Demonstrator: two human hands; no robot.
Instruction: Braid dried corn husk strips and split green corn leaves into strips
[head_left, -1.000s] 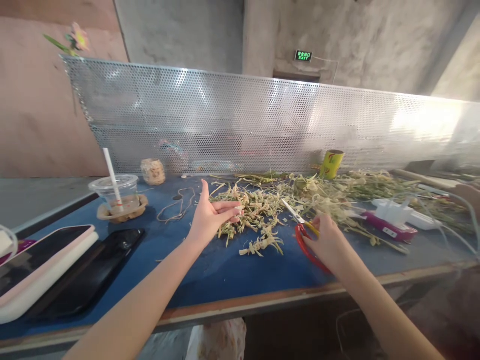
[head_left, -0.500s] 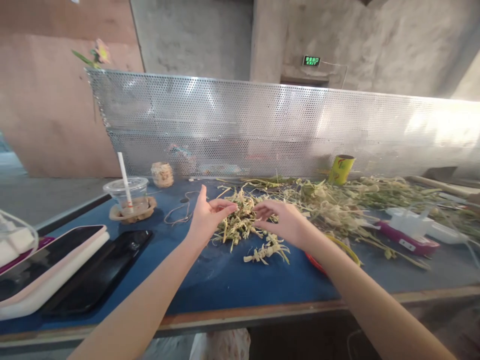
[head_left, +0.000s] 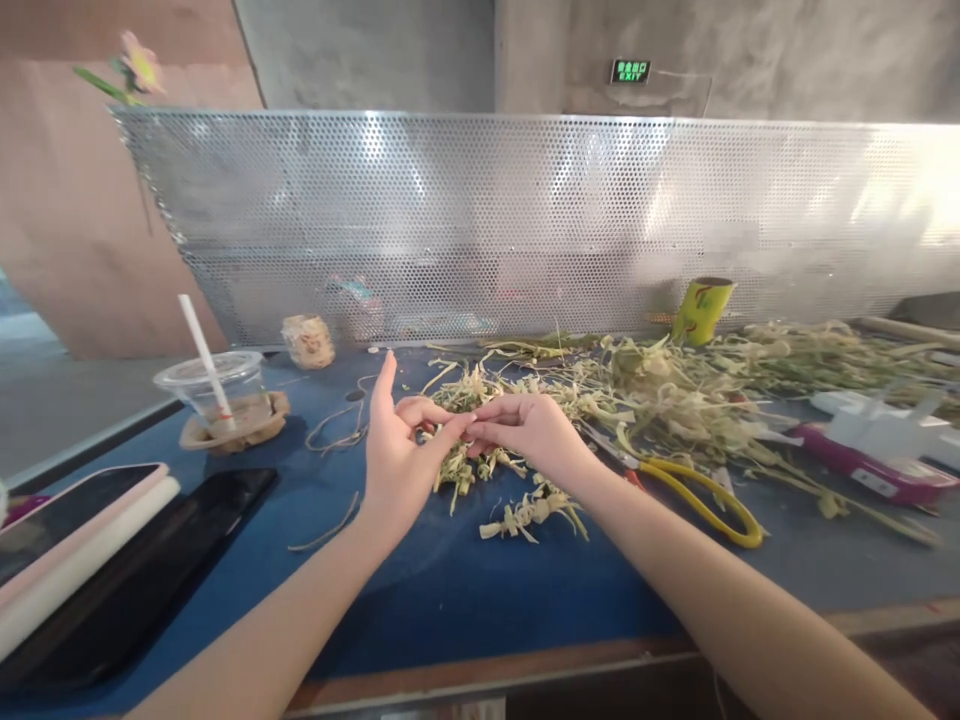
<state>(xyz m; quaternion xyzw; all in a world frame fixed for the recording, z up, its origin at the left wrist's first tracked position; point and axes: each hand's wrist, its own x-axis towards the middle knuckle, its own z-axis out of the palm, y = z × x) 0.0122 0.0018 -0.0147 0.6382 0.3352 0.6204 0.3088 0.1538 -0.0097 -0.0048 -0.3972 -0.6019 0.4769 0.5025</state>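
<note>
My left hand (head_left: 405,435) pinches thumb and fingertips together, its index finger pointing up. Its fingertips meet those of my right hand (head_left: 529,435), which is also closed in a pinch. Whatever lies between the fingertips is too small or too hidden to make out. Just behind and below the hands is a heap of dried, knotted pale-green plant strips (head_left: 480,385). A separate knotted plant strip (head_left: 532,515) lies on the blue table (head_left: 450,600) in front of it. Scissors with yellow handles (head_left: 701,500) rest beside my right forearm.
At left are a plastic cup with a straw (head_left: 217,385), a black phone (head_left: 157,570) and a pink-edged phone (head_left: 75,530). A twine ball (head_left: 307,342) and loose string (head_left: 337,435) lie further back. To the right are dried leaves (head_left: 660,390), a yellow-green tube (head_left: 701,312) and a purple power strip (head_left: 870,470).
My hands have come together from a gap, fingertips now touching. The right hand moved left, and the yellow scissors show more fully. The camera view has shifted.
</note>
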